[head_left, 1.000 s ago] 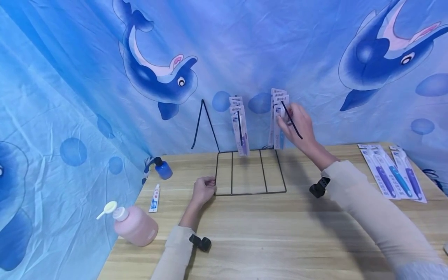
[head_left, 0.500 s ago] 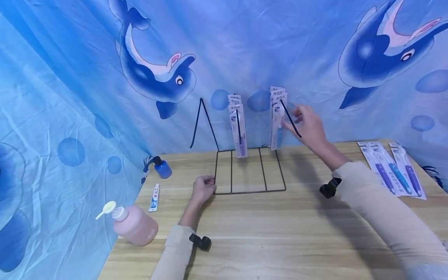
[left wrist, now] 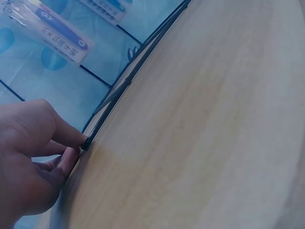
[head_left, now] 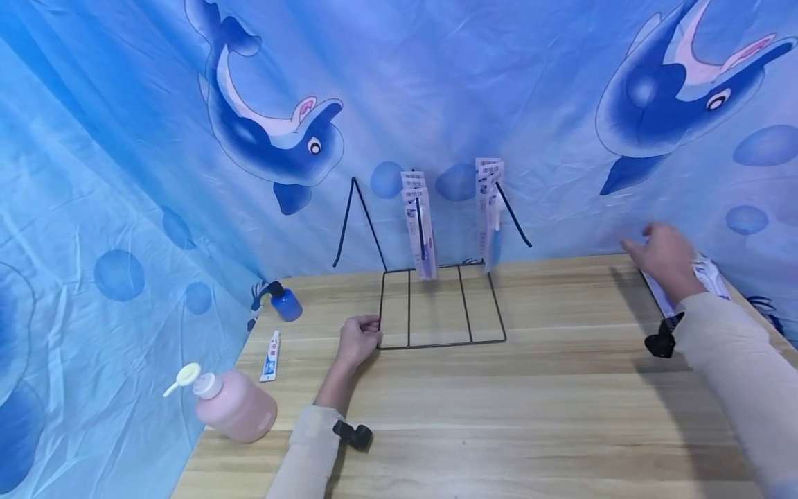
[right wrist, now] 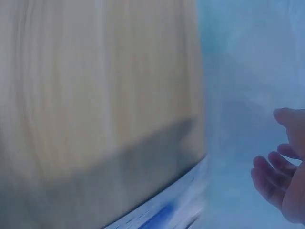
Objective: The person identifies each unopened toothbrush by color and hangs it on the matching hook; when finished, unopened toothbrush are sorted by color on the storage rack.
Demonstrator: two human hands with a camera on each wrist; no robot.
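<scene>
My left hand (head_left: 359, 341) pinches the front left corner of a black wire rack (head_left: 442, 345) between thumb and fingers; the left wrist view shows this hand (left wrist: 33, 152) gripping the wire's end. Packaged toothbrushes (head_left: 411, 225) hang from the rack's middle hook. More toothbrush packs (head_left: 488, 229) hang on its right hook. Over the table's right side, my right hand (head_left: 663, 260) holds nothing, with fingers apart and loosely bent. It partly hides flat toothbrush packs (head_left: 713, 277) lying beneath it. In the right wrist view these packs (right wrist: 186, 198) are blurred.
The rack's left hook (head_left: 341, 235) carries nothing. A blue bottle (head_left: 287, 305), a toothpaste tube (head_left: 271, 357) and a pink pump bottle (head_left: 237, 407) stand or lie on the left of the wooden table (head_left: 499, 430). A dolphin-print curtain (head_left: 474, 83) hangs behind.
My right hand has let go of a toothbrush pack on the right hook and moved right, over the flat packs. My left hand stays on the rack's corner.
</scene>
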